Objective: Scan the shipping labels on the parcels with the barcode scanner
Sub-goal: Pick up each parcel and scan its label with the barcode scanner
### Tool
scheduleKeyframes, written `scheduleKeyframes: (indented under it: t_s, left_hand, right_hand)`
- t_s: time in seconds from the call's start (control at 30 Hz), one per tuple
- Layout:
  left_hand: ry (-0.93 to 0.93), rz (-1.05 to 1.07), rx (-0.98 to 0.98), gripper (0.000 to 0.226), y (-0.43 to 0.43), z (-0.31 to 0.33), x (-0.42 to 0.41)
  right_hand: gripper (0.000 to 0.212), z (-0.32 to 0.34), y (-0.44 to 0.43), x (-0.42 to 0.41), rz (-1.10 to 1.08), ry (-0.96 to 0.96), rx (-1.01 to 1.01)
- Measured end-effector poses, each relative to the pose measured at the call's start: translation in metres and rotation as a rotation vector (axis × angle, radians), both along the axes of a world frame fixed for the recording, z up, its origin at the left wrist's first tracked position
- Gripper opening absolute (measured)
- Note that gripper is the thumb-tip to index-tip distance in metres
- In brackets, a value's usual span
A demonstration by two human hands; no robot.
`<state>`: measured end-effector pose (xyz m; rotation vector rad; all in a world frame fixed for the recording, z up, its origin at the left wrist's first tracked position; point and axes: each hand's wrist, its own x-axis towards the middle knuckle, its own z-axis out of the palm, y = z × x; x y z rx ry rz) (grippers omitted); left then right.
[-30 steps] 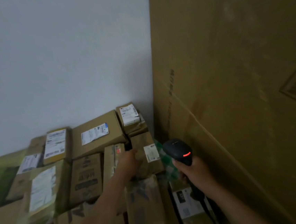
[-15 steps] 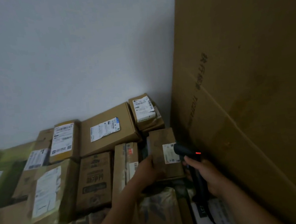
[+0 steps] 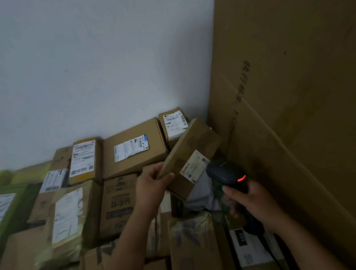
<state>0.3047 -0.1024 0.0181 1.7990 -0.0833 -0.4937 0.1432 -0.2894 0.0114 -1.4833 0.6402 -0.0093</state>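
My left hand (image 3: 150, 186) grips the near corner of a small brown parcel (image 3: 192, 149), lifted and tilted above the pile. Its white shipping label (image 3: 194, 166) faces me at the lower right of the box. My right hand (image 3: 252, 204) holds a black barcode scanner (image 3: 227, 174) by its handle. The scanner's head sits right beside the label, and a red light glows on its back. Its cable runs down past my right wrist.
Several labelled cardboard parcels (image 3: 133, 150) are stacked against the white wall (image 3: 92, 67). A very large cardboard box (image 3: 300, 101) stands close on the right, hemming in my right hand. More boxes (image 3: 67, 215) fill the lower left.
My left hand has lifted the small parcel off the pile and tilted it to the right. The scanner has stayed close to its label.
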Motion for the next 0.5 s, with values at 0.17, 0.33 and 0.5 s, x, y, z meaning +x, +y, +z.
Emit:
scheduleKeyframes:
  t_s: [0.17, 0.33, 0.5]
  left_hand:
    - [-0.215, 0.06, 0.132, 0.025, 0.026, 0.03, 0.013]
    - [-0.299, 0.082, 0.256, 0.032, 0.043, 0.045, 0.02]
    - [-0.326, 0.051, 0.317, 0.036, 0.047, 0.047, 0.014]
  right_hand:
    - [0.019, 0.013, 0.008, -0.011, 0.129, -0.011, -0.232]
    - [0.014, 0.03, 0.014, -0.017, 0.185, -0.024, -0.283]
    - [0.018, 0.044, 0.018, -0.022, 0.287, -0.026, -0.318]
